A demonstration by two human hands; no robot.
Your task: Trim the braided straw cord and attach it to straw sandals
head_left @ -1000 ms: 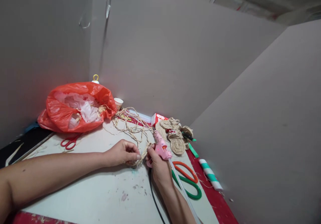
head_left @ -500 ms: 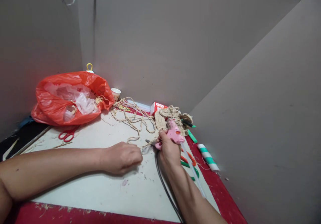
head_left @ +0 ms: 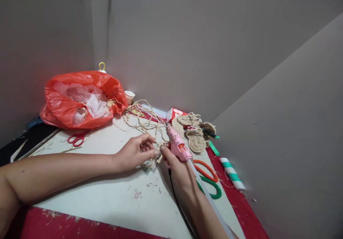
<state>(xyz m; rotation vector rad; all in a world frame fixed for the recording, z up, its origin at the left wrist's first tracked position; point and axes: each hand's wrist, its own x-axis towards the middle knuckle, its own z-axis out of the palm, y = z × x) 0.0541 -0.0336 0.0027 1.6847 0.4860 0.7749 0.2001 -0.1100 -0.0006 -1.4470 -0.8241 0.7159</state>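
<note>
My right hand (head_left: 180,169) holds a pink glue gun (head_left: 177,143), nozzle pointing up and away, with a clear glue stick (head_left: 207,192) running out of its back. The thumb and fingertips of that hand also touch a twisted straw cord (head_left: 158,148). From the left, my left hand (head_left: 134,152) pinches the same cord, its thumb tip close to my right thumb. Under the fingers a pale, partly hidden clump (head_left: 149,164) shows. Beyond the hands, loose straw cord (head_left: 143,123) lies in tangled loops. Flat coiled straw pieces (head_left: 195,140) are piled beyond the glue gun.
A red plastic bag (head_left: 61,110) stands at the back left, with red-handled scissors (head_left: 76,139) before it. Beside my right forearm lie orange and green handles (head_left: 214,187). A paper cup (head_left: 129,95), a red-white box (head_left: 174,114) and a green-white roll (head_left: 232,174) line the edges.
My left hand has turned from a closed fist, its fingers now lifted and meeting my right hand at the cord. The glue gun has tilted to point more upward. The view has shifted slightly.
</note>
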